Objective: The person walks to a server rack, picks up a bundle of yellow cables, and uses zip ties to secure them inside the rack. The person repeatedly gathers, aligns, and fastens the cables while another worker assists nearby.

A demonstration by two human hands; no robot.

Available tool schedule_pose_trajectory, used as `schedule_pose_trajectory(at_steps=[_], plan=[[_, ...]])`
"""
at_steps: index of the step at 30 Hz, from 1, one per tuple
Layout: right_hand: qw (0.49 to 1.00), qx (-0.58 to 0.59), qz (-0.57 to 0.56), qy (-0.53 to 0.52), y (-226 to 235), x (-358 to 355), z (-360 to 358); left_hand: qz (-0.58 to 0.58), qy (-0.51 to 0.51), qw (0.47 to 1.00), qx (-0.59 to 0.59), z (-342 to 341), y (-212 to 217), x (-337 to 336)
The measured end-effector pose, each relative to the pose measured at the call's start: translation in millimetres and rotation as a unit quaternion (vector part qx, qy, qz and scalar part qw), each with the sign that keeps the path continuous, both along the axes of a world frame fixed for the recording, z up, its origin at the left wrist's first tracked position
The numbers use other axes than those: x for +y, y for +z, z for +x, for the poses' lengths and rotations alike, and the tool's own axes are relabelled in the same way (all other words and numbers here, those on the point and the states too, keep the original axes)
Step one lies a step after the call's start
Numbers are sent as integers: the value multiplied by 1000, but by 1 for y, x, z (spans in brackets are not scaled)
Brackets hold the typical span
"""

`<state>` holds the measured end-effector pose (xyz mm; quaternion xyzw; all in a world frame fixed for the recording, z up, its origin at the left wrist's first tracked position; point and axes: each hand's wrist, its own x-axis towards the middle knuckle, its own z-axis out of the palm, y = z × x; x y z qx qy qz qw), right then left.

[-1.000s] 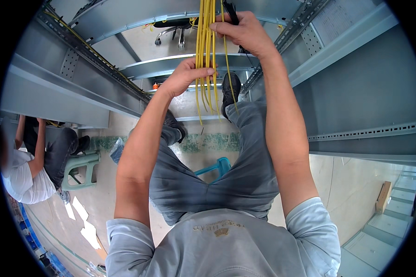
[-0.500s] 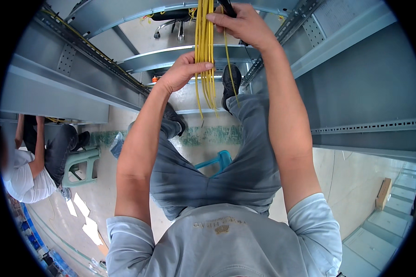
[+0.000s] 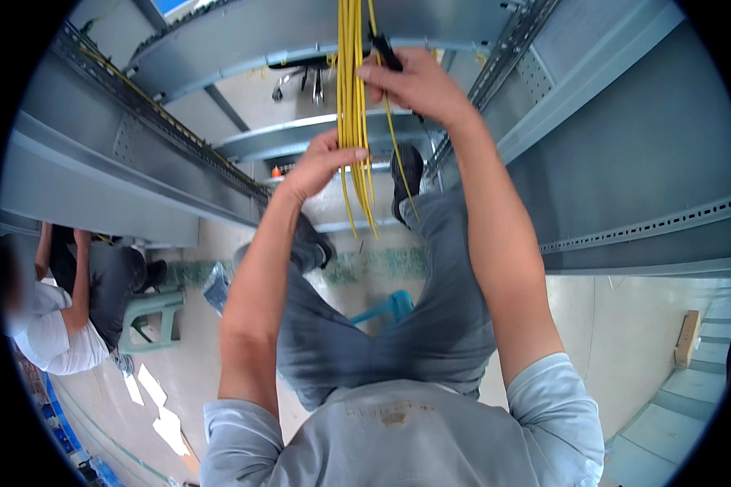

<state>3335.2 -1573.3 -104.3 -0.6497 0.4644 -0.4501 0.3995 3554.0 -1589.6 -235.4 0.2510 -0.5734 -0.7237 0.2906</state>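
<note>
A bundle of yellow wires (image 3: 350, 97) hangs down from the top of the view, its loose ends fanning out below. My left hand (image 3: 326, 165) is closed around the bundle near its lower part, thumb across the front. Higher up and to the right, my right hand (image 3: 410, 84) grips a black-handled tool (image 3: 384, 51), whose exact kind I cannot make out. One yellow wire (image 3: 395, 146) runs apart from the bundle, passing by the right hand and ending over my right thigh.
Grey metal cabinet frames (image 3: 300, 134) and side panels (image 3: 642, 154) surround me. A blue-green stool (image 3: 398, 306) shows between my legs. To the left, a co-worker (image 3: 65, 325) sits by a green stool (image 3: 150, 321). White sheets (image 3: 166, 426) lie on the floor; a cardboard box (image 3: 687, 338) stands far right.
The whole scene, with both hands and the wires, sits lower in the picture. My left hand still holds the bundle, and my right hand still holds the black tool.
</note>
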Motion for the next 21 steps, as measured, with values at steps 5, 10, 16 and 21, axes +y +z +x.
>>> schedule_pose_trajectory(at_steps=[5, 10, 16, 21], plan=[[999, -46, -30, -3, -3, 0, 2, 4, -4, 1000, 9, 0, -2, -1], [997, -57, -36, -34, 13, 10, 0, 11, -18, 1000, 14, -2, -2, -4], [995, -78, -45, -42, 21, 22, 3, 48, -6, 997, 52, -5, -9, -3], [997, -58, -36, -33, 25, 26, 0, 45, 21, 998, 32, -10, 0, 1]])
